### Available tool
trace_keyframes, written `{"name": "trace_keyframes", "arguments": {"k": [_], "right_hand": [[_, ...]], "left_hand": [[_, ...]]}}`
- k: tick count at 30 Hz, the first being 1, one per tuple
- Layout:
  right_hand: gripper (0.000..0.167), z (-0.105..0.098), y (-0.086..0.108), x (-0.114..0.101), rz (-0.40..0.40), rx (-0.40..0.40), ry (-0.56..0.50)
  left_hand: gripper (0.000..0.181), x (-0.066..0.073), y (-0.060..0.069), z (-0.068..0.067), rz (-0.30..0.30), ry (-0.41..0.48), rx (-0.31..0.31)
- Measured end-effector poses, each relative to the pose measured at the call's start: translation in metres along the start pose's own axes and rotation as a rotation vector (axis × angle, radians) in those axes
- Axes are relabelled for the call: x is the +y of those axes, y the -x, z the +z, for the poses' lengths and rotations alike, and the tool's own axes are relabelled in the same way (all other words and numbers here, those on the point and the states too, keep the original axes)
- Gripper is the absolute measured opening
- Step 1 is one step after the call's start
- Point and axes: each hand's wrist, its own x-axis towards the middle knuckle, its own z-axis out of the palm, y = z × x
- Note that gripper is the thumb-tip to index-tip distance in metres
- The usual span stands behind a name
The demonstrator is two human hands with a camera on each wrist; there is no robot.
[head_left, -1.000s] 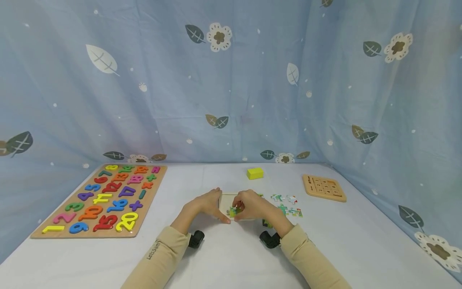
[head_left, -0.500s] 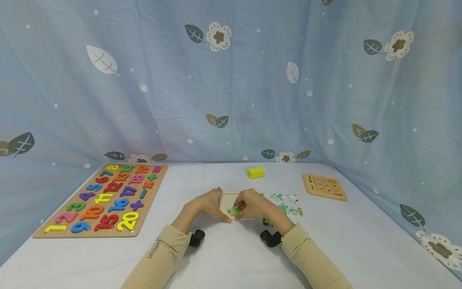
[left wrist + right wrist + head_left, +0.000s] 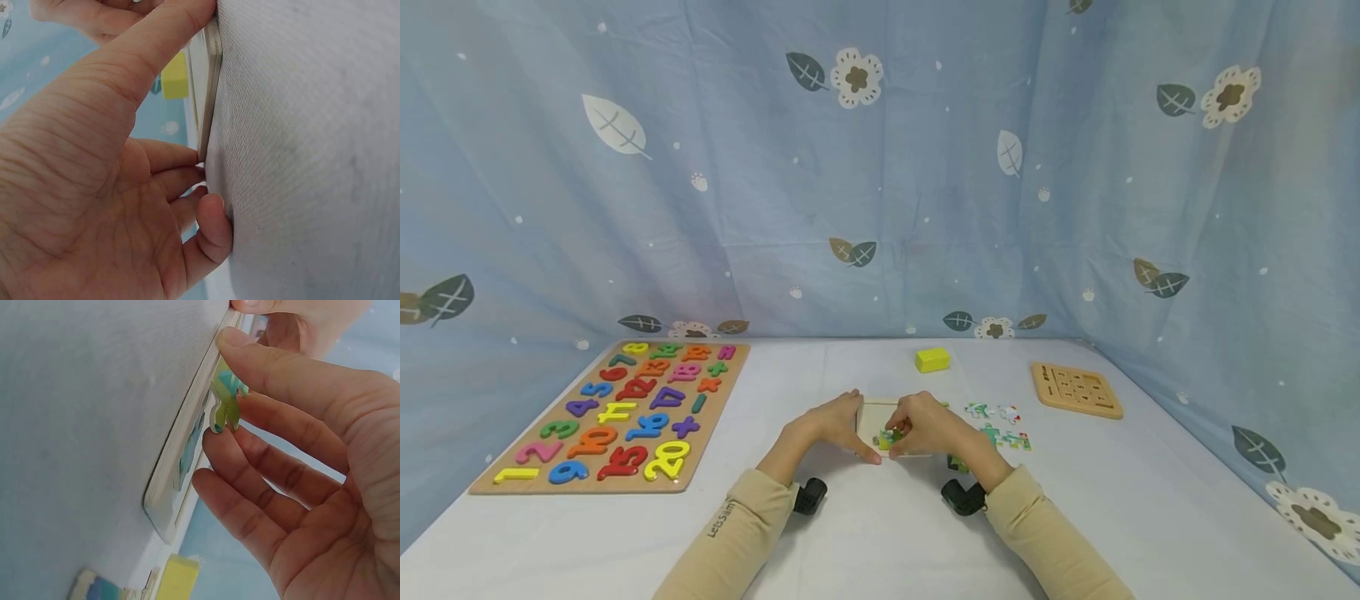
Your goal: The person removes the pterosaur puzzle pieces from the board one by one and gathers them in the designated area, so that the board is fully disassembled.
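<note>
A pale wooden puzzle tray (image 3: 872, 410) lies on the white cloth between both hands. My left hand (image 3: 835, 422) grips its left side, the thumb at the near edge and a fingertip at a corner of the tray (image 3: 211, 81) in the left wrist view. Over the tray, my right hand (image 3: 931, 423) pinches a green jigsaw piece (image 3: 224, 403), which is tilted up on edge in the right wrist view. The right thumb touches the tray's near rim. Other pieces (image 3: 187, 453) lie in the tray, mostly hidden by the right hand in the head view.
Several loose jigsaw pieces (image 3: 989, 434) lie right of the tray. A yellow block (image 3: 932, 360) stands behind it. At the left is a large wooden number board (image 3: 580, 488); at the right lies a small wooden board with number tiles (image 3: 1042, 385). A blue curtain (image 3: 880, 167) hangs behind.
</note>
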Motion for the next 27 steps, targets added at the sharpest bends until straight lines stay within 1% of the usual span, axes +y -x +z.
{"name": "trace_keyframes", "arguments": {"k": [3, 9, 15, 18, 24, 27], "right_hand": [[0.029, 0.0003, 0.0001, -0.0014, 0.004, 0.001, 0.010], [0.029, -0.0002, 0.0000, -0.0037, -0.006, 0.002, 0.019], [0.030, -0.0002, 0.0001, -0.0029, 0.009, -0.001, -0.009], [0.031, 0.0005, -0.0014, -0.0006, 0.036, -0.006, -0.020], [0.027, 0.0000, -0.0022, 0.0027, 0.157, 0.007, -0.056], [0.029, -0.0002, -0.0024, 0.0031, 0.183, 0.007, -0.055]], "left_hand": [[0.099, -0.0004, 0.0003, 0.0008, -0.002, -0.006, -0.001], [0.096, -0.0003, 0.0004, 0.0012, -0.007, -0.023, 0.009], [0.105, 0.0013, 0.0019, -0.0003, -0.022, -0.011, 0.001], [0.103, 0.0012, 0.0029, -0.0007, -0.021, -0.015, 0.005], [0.106, 0.0017, 0.0039, -0.0004, -0.014, -0.011, 0.008], [0.106, 0.0021, 0.0032, -0.0003, -0.014, -0.007, 0.005]]}}
